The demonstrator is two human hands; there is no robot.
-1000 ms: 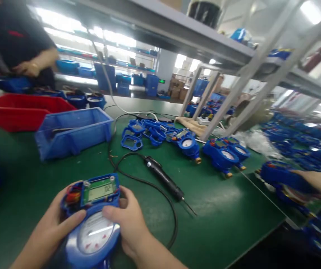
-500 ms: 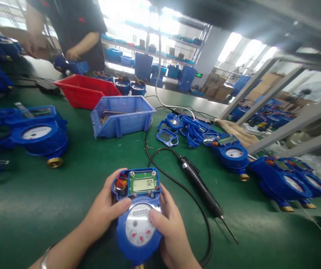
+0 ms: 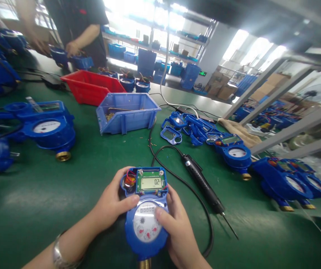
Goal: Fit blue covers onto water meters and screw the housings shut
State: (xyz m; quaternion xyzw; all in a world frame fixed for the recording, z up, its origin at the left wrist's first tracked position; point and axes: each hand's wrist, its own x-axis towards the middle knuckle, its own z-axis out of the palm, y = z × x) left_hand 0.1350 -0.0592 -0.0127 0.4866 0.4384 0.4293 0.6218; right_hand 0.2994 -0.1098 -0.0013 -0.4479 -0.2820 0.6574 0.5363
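A blue water meter [image 3: 146, 228] with a white dial and an open top showing a green circuit board and a small lit display is held between both hands. My left hand [image 3: 115, 205] grips its left side, thumb on the upper edge of the dial. On the right side, my right hand [image 3: 177, 228] wraps round the body with its thumb on the dial. A brass fitting points down at the bottom of the frame. To the right, a black electric screwdriver [image 3: 202, 183] lies on the green table [image 3: 73, 201], its cable curving beside the meter.
A blue bin [image 3: 129, 117] with small screws stands beyond the hands, a red bin [image 3: 89, 87] behind it. Blue covers [image 3: 171, 135] lie in a pile. More meters stand left [image 3: 46, 129] and right [image 3: 236, 155]. A person [image 3: 76, 33] handles meters across the table.
In the view, the meter and both hands have shifted slightly right, as have the bins and the meters on the left. Both hands keep the same grip. The other person's hands have moved a little.
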